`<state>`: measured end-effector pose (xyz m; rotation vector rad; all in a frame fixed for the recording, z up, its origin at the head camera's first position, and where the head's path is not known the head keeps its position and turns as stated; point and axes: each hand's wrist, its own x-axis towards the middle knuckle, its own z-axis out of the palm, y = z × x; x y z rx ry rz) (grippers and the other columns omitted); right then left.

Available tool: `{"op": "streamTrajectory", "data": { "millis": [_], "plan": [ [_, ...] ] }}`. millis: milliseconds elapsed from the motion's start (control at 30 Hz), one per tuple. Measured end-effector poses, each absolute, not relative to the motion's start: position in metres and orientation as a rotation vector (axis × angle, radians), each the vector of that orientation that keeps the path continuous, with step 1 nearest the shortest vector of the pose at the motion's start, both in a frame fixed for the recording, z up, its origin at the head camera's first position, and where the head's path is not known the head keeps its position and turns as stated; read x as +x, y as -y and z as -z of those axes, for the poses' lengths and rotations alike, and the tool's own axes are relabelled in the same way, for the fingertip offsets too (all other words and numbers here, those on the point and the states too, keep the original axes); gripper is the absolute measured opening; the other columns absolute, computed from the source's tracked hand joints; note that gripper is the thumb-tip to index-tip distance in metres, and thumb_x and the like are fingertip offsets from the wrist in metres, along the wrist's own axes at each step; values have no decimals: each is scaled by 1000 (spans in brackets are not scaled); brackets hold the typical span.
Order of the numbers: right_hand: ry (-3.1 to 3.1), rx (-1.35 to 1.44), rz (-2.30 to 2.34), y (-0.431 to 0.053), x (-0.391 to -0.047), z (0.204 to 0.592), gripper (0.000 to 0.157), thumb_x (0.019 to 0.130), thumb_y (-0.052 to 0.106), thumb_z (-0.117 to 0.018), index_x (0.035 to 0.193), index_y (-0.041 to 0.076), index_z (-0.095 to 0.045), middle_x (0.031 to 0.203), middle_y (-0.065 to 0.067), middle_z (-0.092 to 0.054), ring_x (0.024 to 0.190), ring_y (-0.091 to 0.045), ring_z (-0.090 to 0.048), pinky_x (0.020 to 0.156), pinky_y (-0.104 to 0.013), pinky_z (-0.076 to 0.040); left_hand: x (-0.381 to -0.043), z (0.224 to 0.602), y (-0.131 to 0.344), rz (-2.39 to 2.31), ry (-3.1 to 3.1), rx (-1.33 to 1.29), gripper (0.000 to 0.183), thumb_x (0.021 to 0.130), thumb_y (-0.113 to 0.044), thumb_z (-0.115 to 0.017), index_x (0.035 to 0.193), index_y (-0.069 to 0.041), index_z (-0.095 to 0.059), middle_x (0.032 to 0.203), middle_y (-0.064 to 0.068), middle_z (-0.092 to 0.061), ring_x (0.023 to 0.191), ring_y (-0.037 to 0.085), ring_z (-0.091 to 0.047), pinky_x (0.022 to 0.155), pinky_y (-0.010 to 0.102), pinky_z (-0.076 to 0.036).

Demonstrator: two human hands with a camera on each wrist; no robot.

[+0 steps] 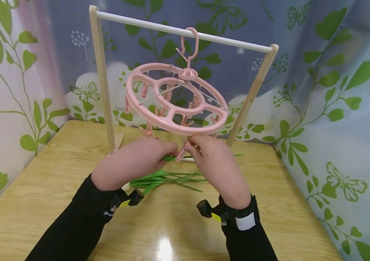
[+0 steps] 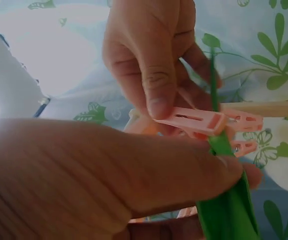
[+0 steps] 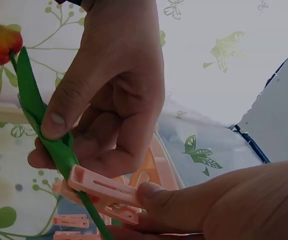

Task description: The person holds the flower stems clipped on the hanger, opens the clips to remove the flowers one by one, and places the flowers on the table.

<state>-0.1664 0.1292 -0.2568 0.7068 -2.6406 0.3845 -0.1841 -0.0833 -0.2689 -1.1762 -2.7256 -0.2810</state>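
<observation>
My left hand (image 1: 139, 156) pinches an artificial tulip by its green leaf and stem (image 2: 228, 210). The orange-red tulip head (image 3: 4, 44) shows beyond that hand in the right wrist view. With thumb and fingers, my right hand (image 1: 215, 159) squeezes the handle end of a pink clothespin (image 1: 181, 153). In the right wrist view, the jaws of this clothespin (image 3: 106, 190) lie across the stem just below the left fingers. Over both hands hangs a round pink clip hanger (image 1: 158, 121), with several clothespins dangling from its rings.
The hanger's hook (image 1: 198, 43) loops over a white rod (image 1: 149, 24) between two wooden posts (image 1: 101, 72). Several more green-stemmed artificial flowers (image 1: 162, 177) lie on the wooden table (image 1: 41, 188), beneath the hands. Patterned curtains (image 1: 341, 108) surround the table.
</observation>
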Motion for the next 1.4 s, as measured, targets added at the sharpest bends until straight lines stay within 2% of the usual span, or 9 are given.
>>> {"op": "streamTrajectory", "data": {
  "millis": [167,300,533,733,867,1000,1133,1267,1400],
  "plan": [
    [2574,709,-493,-130,-164,256,15,95,29,-67,107,22,-69,95,6,-70,83,-11,-66,69,-31,-52,-184,265,84,304,2715,-1160,21,93,-9,-68,111,-19,-64,84,-7,-65,64,8,-51,59,25,-40],
    [2494,753,-595,-130,-164,257,16,93,26,-69,108,23,-70,99,8,-70,94,-10,-67,77,-31,-53,-182,263,88,312,2680,-1111,20,93,-8,-66,110,-19,-64,91,-6,-68,65,9,-51,60,26,-42],
    [2380,769,-678,-129,-165,261,17,90,29,-71,106,22,-73,95,8,-70,88,-8,-66,71,-29,-50,-174,260,96,308,2626,-1028,18,94,-8,-63,109,-19,-65,96,-7,-69,62,7,-49,58,25,-39],
    [2266,776,-755,-130,-166,261,17,88,25,-74,105,20,-75,91,6,-72,85,-8,-66,69,-29,-50,-170,259,100,247,2681,-1001,20,91,-5,-65,105,-19,-66,80,-8,-60,58,10,-45,52,25,-35],
    [2312,739,-737,-130,-167,258,17,88,30,-75,104,27,-73,90,12,-71,86,-5,-65,71,-29,-50,-170,257,102,230,2702,-1004,21,91,-3,-66,105,-19,-66,77,-7,-58,59,11,-46,54,26,-35],
    [2547,662,-606,-129,-166,257,28,89,38,-75,115,32,-68,96,11,-69,87,-9,-65,70,-30,-51,-171,256,102,244,2693,-1025,22,90,-3,-66,106,-19,-66,81,-6,-61,61,10,-47,57,26,-38],
    [2730,629,-452,-130,-165,257,39,86,41,-78,120,28,-68,99,7,-70,87,-11,-66,70,-31,-53,-171,255,102,262,2695,-1017,24,89,-3,-67,108,-19,-66,85,-6,-65,64,9,-49,60,27,-40],
    [2774,659,-375,-130,-164,258,27,86,38,-78,108,24,-73,98,9,-71,82,-8,-65,68,-28,-52,-173,255,103,247,2687,-1007,28,89,-3,-68,112,-20,-65,90,-6,-67,66,9,-52,61,27,-42],
    [2753,668,-367,-130,-165,259,13,89,27,-76,102,23,-75,96,10,-69,78,-7,-63,66,-28,-51,-174,255,103,236,2665,-1012,29,90,-3,-66,114,-20,-63,98,-6,-70,67,8,-54,60,26,-42]
  ]
}}
